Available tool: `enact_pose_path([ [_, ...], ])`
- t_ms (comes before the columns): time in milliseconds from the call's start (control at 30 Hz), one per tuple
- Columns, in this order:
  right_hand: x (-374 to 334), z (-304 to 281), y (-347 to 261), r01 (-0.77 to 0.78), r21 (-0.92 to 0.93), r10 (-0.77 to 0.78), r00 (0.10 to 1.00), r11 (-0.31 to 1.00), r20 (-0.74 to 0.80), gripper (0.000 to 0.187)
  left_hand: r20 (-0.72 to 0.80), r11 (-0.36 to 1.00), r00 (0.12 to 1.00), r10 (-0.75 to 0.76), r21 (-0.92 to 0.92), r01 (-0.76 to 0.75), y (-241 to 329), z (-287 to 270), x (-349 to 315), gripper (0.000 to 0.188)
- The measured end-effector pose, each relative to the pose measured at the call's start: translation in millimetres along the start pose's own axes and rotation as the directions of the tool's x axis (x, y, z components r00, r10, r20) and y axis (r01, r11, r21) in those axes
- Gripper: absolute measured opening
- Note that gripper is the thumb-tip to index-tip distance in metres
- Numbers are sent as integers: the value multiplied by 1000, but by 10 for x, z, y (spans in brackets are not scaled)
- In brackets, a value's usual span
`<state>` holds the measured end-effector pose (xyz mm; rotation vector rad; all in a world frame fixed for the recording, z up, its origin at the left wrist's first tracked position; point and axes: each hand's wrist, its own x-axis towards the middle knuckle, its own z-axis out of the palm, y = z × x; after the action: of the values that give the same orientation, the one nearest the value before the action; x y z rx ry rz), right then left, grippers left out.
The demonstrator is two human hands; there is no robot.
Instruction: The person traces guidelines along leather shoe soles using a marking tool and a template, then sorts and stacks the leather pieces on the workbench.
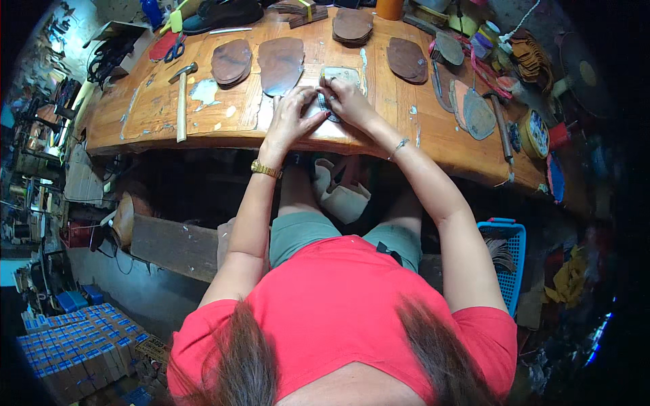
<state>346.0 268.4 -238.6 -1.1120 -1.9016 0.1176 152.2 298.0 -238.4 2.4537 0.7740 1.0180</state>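
"Brown leather first, head view: one big cut piece [282, 64] lies flat just beyond your L hand [294, 111], w/ a pile of rounded leather pieces [231, 62] to its left. Where's your workpiece?"

"Small dark-and-white checked piece [323, 101], btwn your hands near the front edge of the wooden table [156, 101]. Your fingers cover most of it, so can't ID it."

"And your grip?"

"L is half curled, thumb stretched toward your R; can't tell if it's pinching or only steadying. R hand [345, 101] looks more bent, fingertips drawn together over the far end; can't tell what, if anything, they've got."

"Any tips for you?"

"IMO use L as a light anchor, fingers low, so the piece doesn't skid. Keep R's moves short & even, L thumb out of its path. Mind your R bracelet [401, 147]: it could snag. Try for a gap btwn your fingers so you can see the edge."

"Elbow room's OK: your wooden-handled hammer [181, 101] and scissors [175, 49] sit well apart, off to your L."
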Motion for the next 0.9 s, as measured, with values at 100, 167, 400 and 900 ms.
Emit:
enact_pose_path([
  [100,23,-31,-26,-186,96,190,981,978,-29,17,-17,1000,1000,-18,4,18,25,5,-36,46],
  [167,57,-67,-1,-294,171,310,947,940,-79,21,-9,999,1000,29,43,-28,44,11,-36,45],
  [400,52,6,-39,45,-32,-48,995,998,-91,14,-5,994,998,63,90,-62,-7,-11,-26,39],
  [900,93,-13,38,-102,3,103,994,995,-45,18,29,993,998,59,102,-62,-37,-31,-4,40],
])
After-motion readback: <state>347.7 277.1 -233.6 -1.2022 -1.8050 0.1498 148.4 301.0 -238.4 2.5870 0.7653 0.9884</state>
